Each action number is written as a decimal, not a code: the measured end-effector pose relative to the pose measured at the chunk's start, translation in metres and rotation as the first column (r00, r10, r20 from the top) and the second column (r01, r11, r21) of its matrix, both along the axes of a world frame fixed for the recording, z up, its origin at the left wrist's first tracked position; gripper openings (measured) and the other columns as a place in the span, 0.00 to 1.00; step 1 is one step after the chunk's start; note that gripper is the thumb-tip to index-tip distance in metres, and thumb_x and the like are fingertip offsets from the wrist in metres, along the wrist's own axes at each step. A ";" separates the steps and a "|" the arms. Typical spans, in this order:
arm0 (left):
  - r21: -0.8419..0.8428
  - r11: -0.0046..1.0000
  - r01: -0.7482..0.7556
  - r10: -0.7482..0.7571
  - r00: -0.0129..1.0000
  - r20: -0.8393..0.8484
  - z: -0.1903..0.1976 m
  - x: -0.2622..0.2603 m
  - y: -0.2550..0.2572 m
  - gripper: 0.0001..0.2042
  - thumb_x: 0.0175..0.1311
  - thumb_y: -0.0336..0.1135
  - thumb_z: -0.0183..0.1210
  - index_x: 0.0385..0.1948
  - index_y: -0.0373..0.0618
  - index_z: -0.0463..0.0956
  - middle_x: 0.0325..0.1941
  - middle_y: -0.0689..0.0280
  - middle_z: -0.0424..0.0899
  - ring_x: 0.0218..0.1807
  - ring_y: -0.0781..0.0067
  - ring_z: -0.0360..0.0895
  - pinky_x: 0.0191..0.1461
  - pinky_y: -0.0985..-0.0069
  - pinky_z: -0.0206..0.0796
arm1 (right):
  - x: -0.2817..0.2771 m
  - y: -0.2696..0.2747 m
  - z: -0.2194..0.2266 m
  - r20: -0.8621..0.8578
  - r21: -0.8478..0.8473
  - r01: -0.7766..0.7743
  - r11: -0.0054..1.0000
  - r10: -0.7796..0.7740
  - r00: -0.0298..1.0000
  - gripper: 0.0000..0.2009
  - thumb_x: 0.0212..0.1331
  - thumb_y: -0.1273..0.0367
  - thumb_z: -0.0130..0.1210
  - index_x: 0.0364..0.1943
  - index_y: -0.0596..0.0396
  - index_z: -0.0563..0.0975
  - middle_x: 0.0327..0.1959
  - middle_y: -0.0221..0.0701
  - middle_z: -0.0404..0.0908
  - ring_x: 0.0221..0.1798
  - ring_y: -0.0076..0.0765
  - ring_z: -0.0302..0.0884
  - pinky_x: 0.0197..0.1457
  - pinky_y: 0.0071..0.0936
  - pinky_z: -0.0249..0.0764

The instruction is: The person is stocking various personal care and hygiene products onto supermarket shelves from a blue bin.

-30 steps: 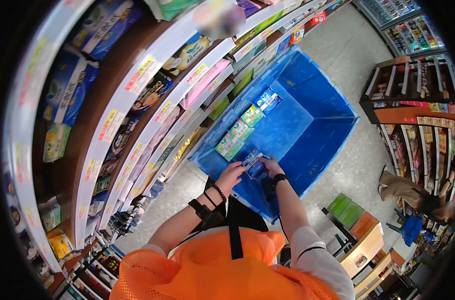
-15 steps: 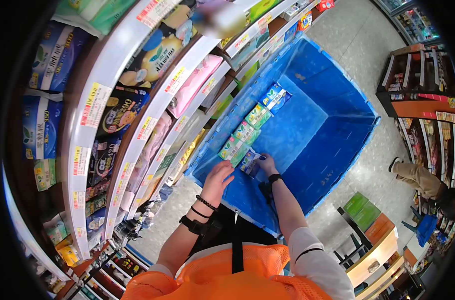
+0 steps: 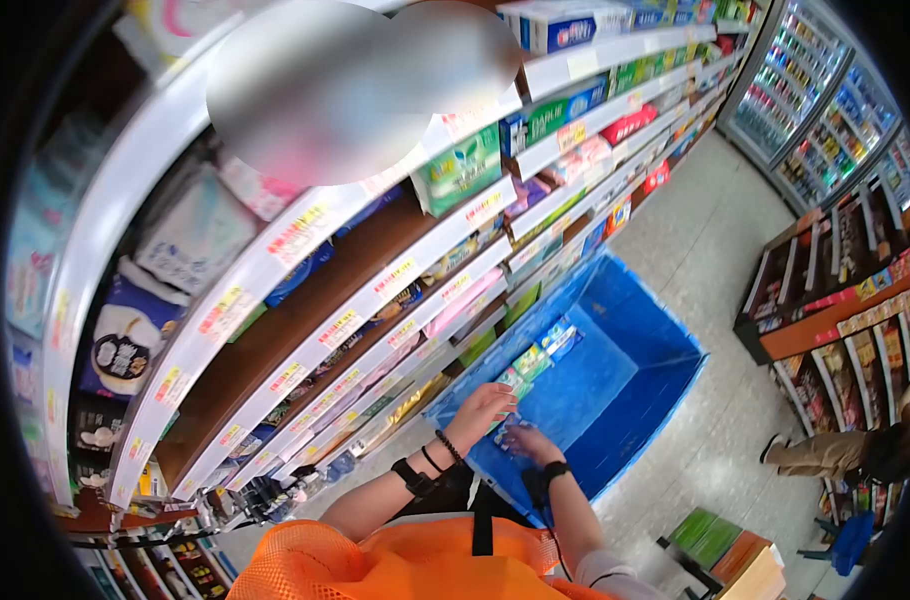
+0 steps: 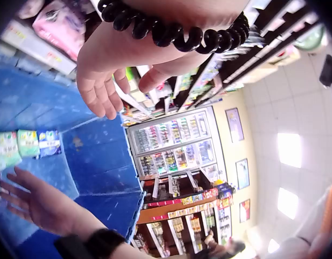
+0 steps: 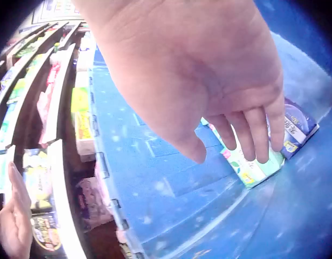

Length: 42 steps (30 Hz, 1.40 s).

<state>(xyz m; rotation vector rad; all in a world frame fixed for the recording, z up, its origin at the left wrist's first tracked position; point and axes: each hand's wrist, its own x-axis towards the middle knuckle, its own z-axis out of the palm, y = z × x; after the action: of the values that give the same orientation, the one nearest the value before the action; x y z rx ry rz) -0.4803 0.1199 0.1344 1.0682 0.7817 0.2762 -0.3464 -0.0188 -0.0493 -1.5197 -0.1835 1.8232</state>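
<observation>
In a blue plastic crate [image 3: 665, 420], a row of soft packs lies along the wall beside the shelves. A blue pack [image 3: 562, 340] is at the far end, with green-and-white packs [image 3: 530, 363] behind it. Closest to the person is a dark blue-purple pack [image 5: 299, 129], beside a green-and-white pack [image 5: 251, 168]. My right hand [image 3: 533, 443] hovers low over this near end, fingers extended and holding nothing; its fingers overlap the packs in the right wrist view. My left hand [image 3: 483, 412] hangs empty above the crate's shelf side, its fingers loosely bent.
Shelves [image 3: 395, 280] stocked with packaged goods rise directly to the left of the crate. Low brown display racks [image 3: 825, 280] stand across the aisle at right, near a person in tan trousers [image 3: 825, 452]. Green and orange boxes [image 3: 705, 537] sit at lower right. Glass-door coolers [image 3: 790, 90] are farther off.
Both hands held the blue-purple pack at first; the left hand released it, then the right, leaving it at the row's near end. The head view has tilted up toward the shelves.
</observation>
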 end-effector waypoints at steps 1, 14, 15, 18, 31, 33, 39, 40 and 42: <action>0.010 1.000 -0.004 0.004 1.000 0.024 0.011 -0.002 0.004 0.16 0.71 0.37 0.52 0.57 0.43 0.66 0.53 0.60 0.79 0.54 0.71 0.77 0.60 0.72 0.66 | -0.001 -0.004 0.014 -0.019 0.041 0.023 0.999 -0.022 1.000 0.21 0.66 0.55 0.52 0.56 0.53 0.73 0.51 0.36 0.80 0.51 0.36 0.77 0.53 0.34 0.75; 0.956 0.007 -0.293 0.593 0.771 0.232 0.150 0.060 0.188 0.34 0.53 0.50 0.67 0.55 0.34 0.68 0.54 0.43 0.75 0.58 0.44 0.71 0.62 0.60 0.62 | 0.008 -0.044 0.107 0.051 0.115 0.310 0.944 -0.317 0.947 0.24 0.71 0.61 0.46 0.64 0.61 0.65 0.58 0.39 0.76 0.57 0.39 0.77 0.57 0.36 0.77; 0.954 0.007 -0.300 0.590 0.772 0.239 0.150 0.063 0.193 0.34 0.53 0.50 0.67 0.55 0.34 0.68 0.54 0.43 0.75 0.58 0.44 0.71 0.62 0.60 0.62 | 0.008 -0.045 0.111 0.048 0.116 0.317 0.941 -0.324 0.945 0.24 0.71 0.61 0.46 0.64 0.61 0.65 0.58 0.40 0.76 0.57 0.39 0.77 0.56 0.36 0.77; 0.947 0.104 -0.305 0.557 0.806 0.199 0.139 0.074 0.210 0.36 0.54 0.58 0.62 0.58 0.37 0.69 0.60 0.45 0.73 0.64 0.45 0.66 0.69 0.53 0.50 | 0.011 -0.047 0.124 0.058 0.134 0.332 0.934 -0.341 0.938 0.24 0.71 0.60 0.46 0.65 0.62 0.64 0.59 0.40 0.76 0.57 0.39 0.77 0.56 0.35 0.77; 0.920 -0.213 -0.330 0.303 0.872 0.383 0.157 0.038 0.149 0.23 0.48 0.37 0.70 0.48 0.50 0.73 0.49 0.63 0.77 0.56 0.57 0.70 0.69 0.55 0.49 | 0.026 -0.035 0.156 0.082 0.279 0.313 0.908 -0.348 0.934 0.24 0.72 0.60 0.45 0.64 0.62 0.65 0.59 0.42 0.75 0.58 0.40 0.76 0.59 0.33 0.74; 0.917 -0.206 -0.340 0.269 0.882 0.387 0.156 0.033 0.136 0.23 0.49 0.37 0.70 0.48 0.49 0.74 0.49 0.64 0.76 0.56 0.59 0.71 0.70 0.56 0.49 | 0.019 -0.035 0.157 0.072 0.265 0.319 0.910 -0.349 0.934 0.24 0.72 0.60 0.45 0.64 0.63 0.64 0.60 0.42 0.74 0.58 0.40 0.76 0.59 0.33 0.74; 0.850 0.313 -0.423 0.197 0.905 0.377 0.127 0.017 0.078 0.19 0.55 0.38 0.70 0.45 0.38 0.76 0.44 0.56 0.81 0.44 0.61 0.80 0.49 0.70 0.72 | 0.004 -0.005 0.208 0.029 0.429 0.288 0.856 -0.332 0.943 0.26 0.71 0.56 0.46 0.65 0.62 0.64 0.62 0.43 0.72 0.60 0.39 0.74 0.61 0.33 0.73; 0.748 0.545 -0.380 0.168 0.923 0.347 0.119 0.013 0.070 0.19 0.56 0.38 0.69 0.44 0.37 0.76 0.43 0.57 0.82 0.44 0.66 0.80 0.48 0.72 0.72 | -0.001 -0.003 0.218 0.021 0.417 0.298 0.859 -0.337 0.941 0.26 0.71 0.56 0.46 0.65 0.62 0.64 0.62 0.43 0.72 0.60 0.39 0.74 0.61 0.33 0.73; 0.397 0.863 -0.311 0.163 0.917 0.365 0.093 0.010 0.052 0.20 0.59 0.39 0.68 0.45 0.34 0.75 0.42 0.62 0.84 0.44 0.78 0.80 0.44 0.79 0.73 | -0.007 0.005 0.240 -0.051 0.481 0.378 0.791 -0.405 0.913 0.26 0.71 0.55 0.47 0.64 0.60 0.65 0.61 0.42 0.72 0.60 0.40 0.74 0.61 0.35 0.73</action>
<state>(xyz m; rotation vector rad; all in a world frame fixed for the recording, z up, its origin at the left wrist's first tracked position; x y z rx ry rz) -0.4704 0.1715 0.2274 1.3152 0.5637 0.8603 -0.3533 -0.0142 0.1905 -1.1447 -0.2999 1.2802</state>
